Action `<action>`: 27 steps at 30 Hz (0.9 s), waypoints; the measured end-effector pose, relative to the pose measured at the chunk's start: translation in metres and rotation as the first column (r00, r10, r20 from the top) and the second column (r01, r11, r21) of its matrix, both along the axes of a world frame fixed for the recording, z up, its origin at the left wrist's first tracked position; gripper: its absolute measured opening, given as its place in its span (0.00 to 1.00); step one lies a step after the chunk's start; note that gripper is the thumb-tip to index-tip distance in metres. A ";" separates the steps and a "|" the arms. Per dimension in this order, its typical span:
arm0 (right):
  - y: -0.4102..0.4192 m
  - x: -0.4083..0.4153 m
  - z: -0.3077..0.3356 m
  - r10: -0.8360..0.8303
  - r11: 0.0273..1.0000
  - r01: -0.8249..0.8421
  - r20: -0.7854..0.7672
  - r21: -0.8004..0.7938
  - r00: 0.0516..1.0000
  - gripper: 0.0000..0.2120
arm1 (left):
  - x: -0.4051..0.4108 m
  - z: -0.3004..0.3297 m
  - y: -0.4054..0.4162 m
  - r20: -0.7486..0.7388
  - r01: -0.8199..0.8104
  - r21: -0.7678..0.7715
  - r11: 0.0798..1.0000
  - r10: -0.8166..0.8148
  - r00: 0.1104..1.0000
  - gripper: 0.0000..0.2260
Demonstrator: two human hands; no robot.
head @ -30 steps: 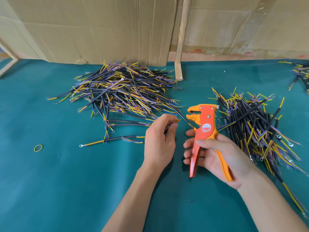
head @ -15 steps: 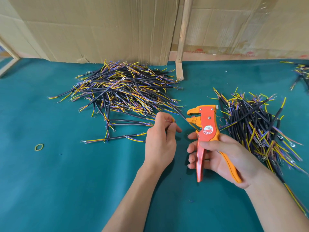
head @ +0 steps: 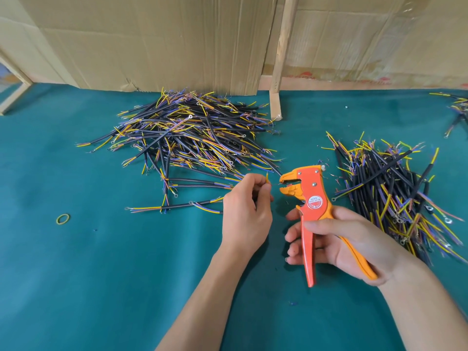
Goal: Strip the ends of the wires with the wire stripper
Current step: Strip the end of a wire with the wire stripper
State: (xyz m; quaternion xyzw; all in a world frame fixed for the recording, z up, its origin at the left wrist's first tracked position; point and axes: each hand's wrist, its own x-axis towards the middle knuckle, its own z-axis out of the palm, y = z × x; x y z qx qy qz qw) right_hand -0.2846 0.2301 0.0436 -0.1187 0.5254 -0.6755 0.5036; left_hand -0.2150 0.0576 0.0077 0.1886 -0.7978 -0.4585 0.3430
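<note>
Wire stripper (head: 314,198) with an orange-red body, a yellow-orange beak and a round white-and-red label near the pivot sits over the middle of the teal table (head: 101,274), beak pointing left with a gap between its upper and lower parts. Right hand (head: 336,239) grips both handles, thumb across the top and fingers curled underneath; the handles are spread apart. Left hand (head: 247,211) pinches a short wire (head: 267,179) between thumb and fingertips, its yellow end standing upright just left of the beak and not inside it. One heap of black-sheathed wires (head: 187,143) with yellow, blue and purple cores lies toward the far edge, left of centre; a second heap (head: 395,188) lies by the right edge, just beyond the right hand. A yellow rubber band (head: 62,219) rests near the left edge. Cardboard sheets (head: 152,41) stand along the far edge. Compared with half a second earlier, the stripper has tilted so its handles point more toward the near edge, and the left hand has raised the wire end closer to the beak.
</note>
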 end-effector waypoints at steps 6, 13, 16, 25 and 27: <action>-0.002 0.003 0.000 0.011 1.000 -0.011 -0.022 -0.011 1.000 0.26 | -0.001 -0.001 0.000 0.009 0.008 -0.015 1.000 -0.008 1.000 0.03; -0.006 0.005 0.000 0.007 1.000 -0.006 -0.036 0.018 0.999 0.19 | 0.000 0.001 -0.001 -0.009 0.016 -0.015 1.000 -0.016 1.000 0.02; -0.006 0.005 0.000 0.025 0.999 -0.025 -0.042 0.022 0.999 0.17 | 0.000 0.001 -0.002 -0.014 0.016 -0.019 1.000 -0.016 1.000 0.02; -0.009 0.006 0.001 0.036 0.999 -0.036 -0.069 0.010 0.997 0.08 | 0.000 0.002 -0.003 -0.023 0.000 -0.025 1.000 -0.001 1.000 0.04; -0.009 0.007 0.002 0.028 0.999 -0.026 -0.072 0.019 0.997 0.09 | 0.001 0.003 -0.003 -0.027 0.000 -0.028 1.000 -0.001 1.000 0.03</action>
